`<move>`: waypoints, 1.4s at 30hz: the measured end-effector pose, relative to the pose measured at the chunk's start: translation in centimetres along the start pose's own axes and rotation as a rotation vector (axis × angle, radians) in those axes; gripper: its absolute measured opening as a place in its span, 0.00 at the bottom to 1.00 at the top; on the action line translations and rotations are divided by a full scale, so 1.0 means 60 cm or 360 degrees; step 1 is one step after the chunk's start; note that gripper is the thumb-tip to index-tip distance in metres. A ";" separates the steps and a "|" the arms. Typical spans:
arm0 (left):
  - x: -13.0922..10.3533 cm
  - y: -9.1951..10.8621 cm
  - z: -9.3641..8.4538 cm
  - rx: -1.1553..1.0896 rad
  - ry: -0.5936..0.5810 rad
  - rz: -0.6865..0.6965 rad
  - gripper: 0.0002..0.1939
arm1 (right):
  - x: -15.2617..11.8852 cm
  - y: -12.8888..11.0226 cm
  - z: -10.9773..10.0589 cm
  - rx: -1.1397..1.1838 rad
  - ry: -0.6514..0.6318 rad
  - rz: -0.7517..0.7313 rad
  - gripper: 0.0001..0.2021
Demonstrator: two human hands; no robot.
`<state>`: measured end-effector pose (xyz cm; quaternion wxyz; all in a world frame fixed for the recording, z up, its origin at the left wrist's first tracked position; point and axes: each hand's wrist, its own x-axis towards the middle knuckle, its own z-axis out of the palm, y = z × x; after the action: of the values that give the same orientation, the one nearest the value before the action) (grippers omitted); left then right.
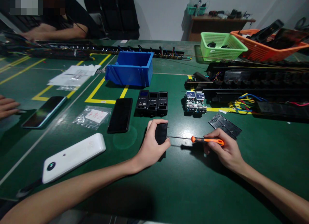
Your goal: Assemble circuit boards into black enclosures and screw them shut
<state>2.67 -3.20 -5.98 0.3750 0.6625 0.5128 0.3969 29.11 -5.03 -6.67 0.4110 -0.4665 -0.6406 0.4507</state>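
Note:
My left hand (154, 143) is closed around a small black plastic case (161, 133), thumb and fingers on its edges. In my right hand (225, 150) is an orange-and-black screwdriver (207, 140), its thin shaft pointing left. The tip meets or nearly meets the right side of the case; exact contact is too small to tell. Beyond my left hand stand several black housings (152, 103) with little display windows. Two small circuit boards with screens (195, 103) lie farther right. A flat black cover plate (225, 125) rests just past my right hand.
A blue bin (130, 69) stands behind the housings. Left lie a black phone (120, 115), a plastic bag with a label (93, 117), a white device (74, 157) and another phone (45, 111) near someone else's hand (8, 106). Wired black rails (253, 82) and green basket (223, 50) are right.

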 end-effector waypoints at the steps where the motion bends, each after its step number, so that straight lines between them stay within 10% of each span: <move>1: 0.000 0.000 0.000 0.0005 0.0003 0.0009 0.24 | 0.001 0.000 0.000 -0.0001 -0.0015 0.0005 0.08; 42: -0.002 -0.001 0.000 0.0003 0.0010 0.0048 0.23 | -0.002 0.009 -0.005 -0.0042 0.0065 -0.0097 0.09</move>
<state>2.66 -3.33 -6.05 0.3669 0.6693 0.5042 0.4041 29.56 -5.02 -7.11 0.4313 -0.4612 -0.6520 0.4198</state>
